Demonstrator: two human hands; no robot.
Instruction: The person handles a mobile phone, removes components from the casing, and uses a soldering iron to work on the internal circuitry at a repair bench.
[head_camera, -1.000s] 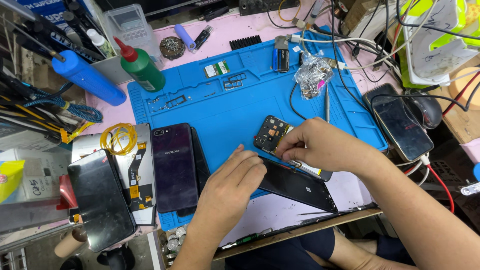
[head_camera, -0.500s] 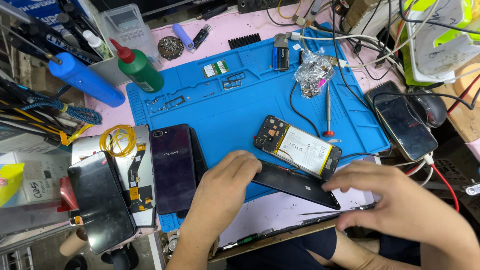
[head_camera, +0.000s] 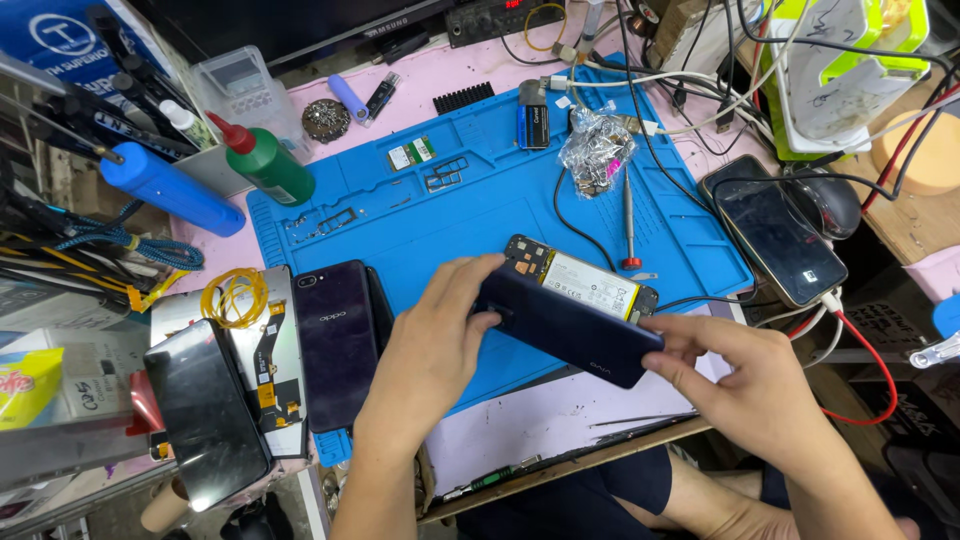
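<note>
back cover (head_camera: 565, 328), dark blue, is tilting over the blue mat (head_camera: 470, 215), gripped at its ends by both hands: left hand (head_camera: 435, 345) fingers pinching the near-left end, right hand (head_camera: 745, 375) fingers closing on the right corner. just behind it an open phone (head_camera: 590, 283) is lying on the mat, its battery showing a pale label. a red-tipped screwdriver (head_camera: 629, 215) and crinkled foil bag (head_camera: 592, 150) are lying farther back. left of the mat's corner a green bottle (head_camera: 265, 162) is standing; a dark phone (head_camera: 335, 340) is resting at its left edge.
</note>
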